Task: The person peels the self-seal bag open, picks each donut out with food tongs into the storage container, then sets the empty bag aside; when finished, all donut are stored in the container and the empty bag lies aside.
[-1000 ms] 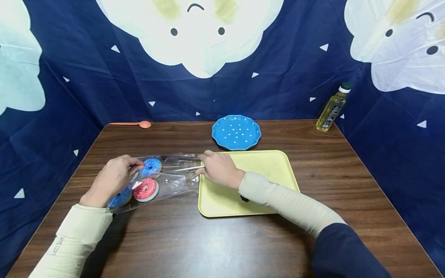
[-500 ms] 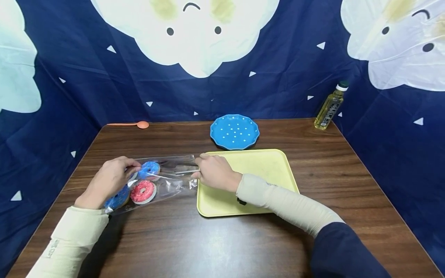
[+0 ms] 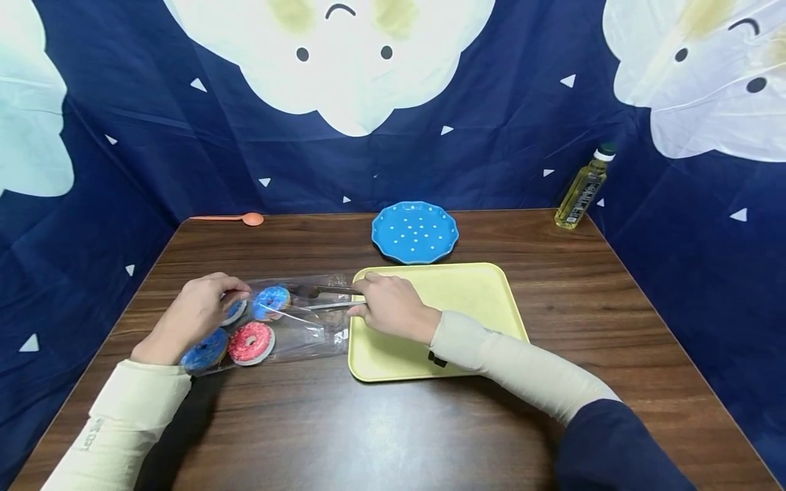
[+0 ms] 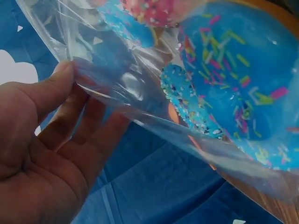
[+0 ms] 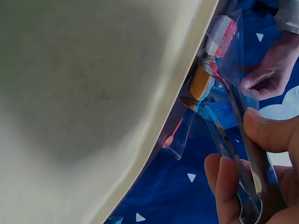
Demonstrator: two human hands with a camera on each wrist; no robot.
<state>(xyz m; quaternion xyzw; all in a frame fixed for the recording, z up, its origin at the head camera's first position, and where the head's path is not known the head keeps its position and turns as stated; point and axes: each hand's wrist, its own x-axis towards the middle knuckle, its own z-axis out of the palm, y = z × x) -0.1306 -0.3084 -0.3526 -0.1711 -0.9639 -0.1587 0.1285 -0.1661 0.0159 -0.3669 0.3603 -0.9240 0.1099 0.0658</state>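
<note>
My left hand (image 3: 196, 314) pinches the edge of a clear plastic bag (image 4: 140, 116) between thumb and fingers. Inside the bag lie three blue-iced donuts (image 3: 205, 349) with sprinkles and a pink donut (image 3: 252, 342); one blue donut is partly covered by the left hand. My right hand (image 3: 393, 303) grips metal tongs (image 5: 238, 102), which reach through the bag's mouth on the right. The tong tips stand apart on either side of the upper blue donut (image 3: 271, 302); whether they press on it I cannot tell. The right hand is above the left edge of a yellow tray (image 3: 454, 327).
Behind the tray stands a blue polka-dot plate (image 3: 415, 233). An orange spoon (image 3: 252, 219) lies at the table's back left. At the back right is a bottle of yellow oil (image 3: 580, 194). Dark blue cloth surrounds the wooden table (image 3: 381, 429) on the sides shown.
My right hand and the tongs have shifted slightly right since half a second ago. The upper blue donut has moved a little right too, exposing more of the one beside my nearly still left hand.
</note>
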